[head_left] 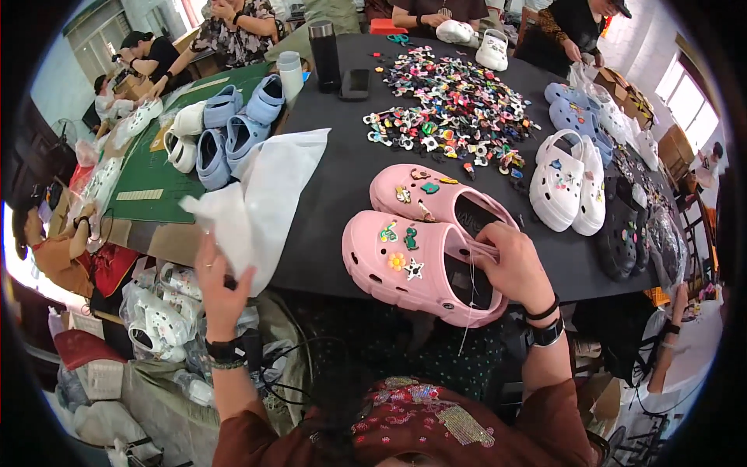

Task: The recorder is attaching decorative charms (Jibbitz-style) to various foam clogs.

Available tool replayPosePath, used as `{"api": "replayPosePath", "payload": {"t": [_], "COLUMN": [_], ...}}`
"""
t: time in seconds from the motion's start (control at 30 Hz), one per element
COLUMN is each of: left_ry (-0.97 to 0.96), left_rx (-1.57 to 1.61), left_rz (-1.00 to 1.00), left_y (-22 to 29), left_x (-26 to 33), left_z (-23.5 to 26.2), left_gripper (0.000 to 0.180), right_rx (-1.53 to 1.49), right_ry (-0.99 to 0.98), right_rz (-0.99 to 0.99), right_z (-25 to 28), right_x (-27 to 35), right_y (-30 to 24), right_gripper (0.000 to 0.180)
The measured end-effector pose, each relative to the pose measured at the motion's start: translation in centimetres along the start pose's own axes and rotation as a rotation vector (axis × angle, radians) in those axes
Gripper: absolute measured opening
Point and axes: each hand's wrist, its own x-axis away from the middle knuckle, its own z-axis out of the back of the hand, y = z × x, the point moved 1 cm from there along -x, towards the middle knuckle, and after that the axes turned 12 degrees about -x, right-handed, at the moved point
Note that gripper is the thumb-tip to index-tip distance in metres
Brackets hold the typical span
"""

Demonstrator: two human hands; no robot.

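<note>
Pink foam clogs [424, 249], two of them studded with small charms, lie at the near edge of the black table [327, 194], the right hand [513, 268] with fingers closed on the nearer clog's heel strap. The left hand [220, 292] pinches a limp white non-woven bag [261, 198] at the table's left edge. Light and springy, the clogs look best gripped by the strap or heel rim.

Small shoe-decorating workshop: several people seated around a black-topped work table [327, 187] bearing a heap of small multicoloured plastic shoe charms [447, 109], grouped pink [420, 241], white [568, 183] and pale blue foam clogs [233, 128], with bagged white clogs [159, 319] stacked below.
</note>
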Motion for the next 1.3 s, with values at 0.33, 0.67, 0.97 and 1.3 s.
{"api": "replayPosePath", "payload": {"t": [0.33, 0.67, 0.97, 1.3], "left_ry": [-0.113, -0.062, 0.487, 0.714], "left_rx": [0.125, -0.016, 0.601, 0.707], "left_rz": [-0.031, 0.230, 0.741, 0.614], "left_y": [4.1, -1.8, -10.0, -22.1], "left_x": [-0.6, 0.4, -6.2, -21.8], "left_z": [-2.6, -1.5, 0.0, 0.9], "left_gripper": [0.084, 0.041, 0.020, 0.104], "right_rx": [0.007, 0.152, 0.159, 0.156], "right_ry": [0.040, 0.138, 0.118, 0.111], "right_rz": [0.001, 0.098, 0.021, -0.015], "right_z": [-0.2, -0.8, -0.8, -1.5], "right_x": [1.2, 1.9, 3.5, 3.2], "right_y": [-0.8, -1.3, -0.9, -0.9], "right_gripper": [0.027, 0.048, 0.059, 0.057]}}
